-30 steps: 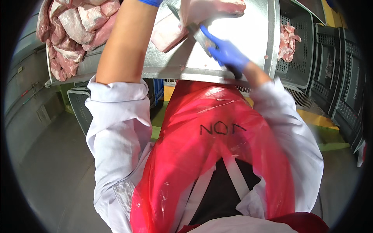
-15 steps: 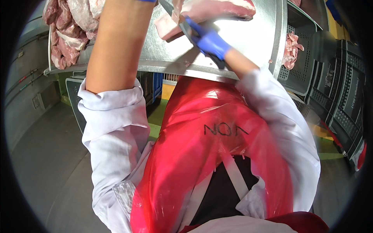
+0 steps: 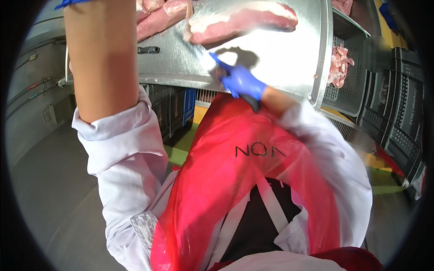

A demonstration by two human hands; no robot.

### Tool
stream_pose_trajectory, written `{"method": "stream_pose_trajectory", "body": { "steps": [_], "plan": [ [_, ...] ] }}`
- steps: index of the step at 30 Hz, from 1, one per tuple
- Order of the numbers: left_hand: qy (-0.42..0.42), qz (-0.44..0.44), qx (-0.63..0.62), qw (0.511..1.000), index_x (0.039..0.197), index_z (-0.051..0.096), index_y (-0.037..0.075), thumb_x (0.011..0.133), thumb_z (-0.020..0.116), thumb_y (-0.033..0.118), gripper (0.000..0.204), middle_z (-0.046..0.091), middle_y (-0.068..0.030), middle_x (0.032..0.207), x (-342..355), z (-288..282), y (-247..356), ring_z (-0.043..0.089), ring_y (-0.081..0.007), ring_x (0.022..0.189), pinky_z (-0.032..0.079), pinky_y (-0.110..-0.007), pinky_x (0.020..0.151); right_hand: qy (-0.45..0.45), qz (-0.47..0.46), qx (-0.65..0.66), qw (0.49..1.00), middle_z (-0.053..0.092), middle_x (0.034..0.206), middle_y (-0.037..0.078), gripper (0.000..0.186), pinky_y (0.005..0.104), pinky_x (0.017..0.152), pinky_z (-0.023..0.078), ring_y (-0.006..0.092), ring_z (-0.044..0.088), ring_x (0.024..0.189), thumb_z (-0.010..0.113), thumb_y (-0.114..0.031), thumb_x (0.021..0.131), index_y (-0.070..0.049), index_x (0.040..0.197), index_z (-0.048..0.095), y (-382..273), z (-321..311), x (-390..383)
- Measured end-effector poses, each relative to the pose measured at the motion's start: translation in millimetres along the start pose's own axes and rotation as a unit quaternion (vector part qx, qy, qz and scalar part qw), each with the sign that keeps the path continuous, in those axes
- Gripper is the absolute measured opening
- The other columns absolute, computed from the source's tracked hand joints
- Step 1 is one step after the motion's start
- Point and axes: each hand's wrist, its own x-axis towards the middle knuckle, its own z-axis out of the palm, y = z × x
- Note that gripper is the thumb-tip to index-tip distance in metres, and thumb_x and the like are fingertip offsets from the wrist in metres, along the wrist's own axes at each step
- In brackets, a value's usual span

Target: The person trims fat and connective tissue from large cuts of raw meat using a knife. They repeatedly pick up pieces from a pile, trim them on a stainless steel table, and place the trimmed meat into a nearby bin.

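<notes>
My right hand (image 3: 243, 82), in a blue glove, is closed around the black handle of a knife (image 3: 255, 105), index finger stretched forward. The blade is blurred and points up and left, toward a long piece of pink meat with pale fat (image 3: 244, 26) on the metal table (image 3: 289, 58). Blade and meat look apart. A thin pale flap stands up at the meat's left end. My left forearm (image 3: 100, 54) reaches to the upper left; only the blue glove cuff (image 3: 74, 2) shows there, and the fingers are cut off by the picture's edge.
More meat (image 3: 162, 19) lies beyond my left forearm. A black handle (image 3: 149, 49) rests on the table beside that forearm. To the right, a grey perforated crate (image 3: 357, 86) holds pink trimmings (image 3: 340, 65). Black crates (image 3: 398, 104) stand farther right.
My left arm has swung left, away from the long piece of meat. My right hand has drawn the knife nearer to me, away from the meat, whose left end has shifted.
</notes>
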Motion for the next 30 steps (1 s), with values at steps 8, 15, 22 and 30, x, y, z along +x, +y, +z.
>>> {"method": "stream_pose_trajectory", "body": {
  "steps": [8, 15, 22, 30],
  "plan": [
    [-0.378, -0.004, 0.043, 0.925, 0.115, 0.059, -0.004, 0.089, 0.069, 0.029, 0.043, 0.065, -0.0168, 0.098, -87.0, 85.7, -57.9, 0.064, -0.0259, 0.082, 0.054, -0.035, 0.072, 0.099, -0.067, 0.139, 0.983, 0.064, 0.084, 0.008, 0.060, 0.0298, 0.058, 0.053, 0.0123, 0.058, 0.064, 0.056, -0.019, 0.097, -0.021, 0.155, 0.038, 5.5, -43.6, 6.9],
    [-0.278, -0.038, 0.550, 0.787, 0.125, 0.061, -0.006, 0.084, 0.077, 0.041, 0.064, 0.071, -0.0223, 0.109, 37.0, 15.0, -207.4, 0.072, -0.0330, 0.091, 0.059, -0.040, 0.080, 0.461, -0.009, 0.193, 0.866, 0.062, 0.080, 0.007, 0.068, 0.0305, 0.050, 0.051, 0.0123, 0.056, 0.056, 0.056, -0.013, 0.099, -0.022, 0.160, 0.029, 84.5, -155.0, -29.1],
    [-0.252, -0.169, 0.663, 0.684, 0.135, 0.050, 0.005, 0.075, 0.080, 0.038, 0.074, 0.052, -0.0211, 0.133, -58.5, -145.6, -295.1, 0.051, -0.0409, 0.125, 0.042, -0.047, 0.108, 0.463, 0.025, 0.179, 0.868, 0.065, 0.082, 0.010, 0.079, 0.0328, 0.055, 0.055, 0.0146, 0.059, 0.057, 0.054, -0.011, 0.097, -0.026, 0.164, 0.015, 81.2, -136.5, -23.7],
    [-0.262, -0.146, 0.625, 0.720, 0.127, 0.053, 0.010, 0.071, 0.079, 0.033, 0.066, 0.053, -0.0159, 0.126, -76.1, -138.8, -293.0, 0.051, -0.0399, 0.119, 0.044, -0.050, 0.101, 0.473, 0.007, 0.174, 0.864, 0.063, 0.082, 0.008, 0.078, 0.0306, 0.057, 0.054, 0.0145, 0.060, 0.057, 0.052, -0.011, 0.098, -0.024, 0.164, 0.013, 71.8, -126.8, -15.0]
  ]
}}
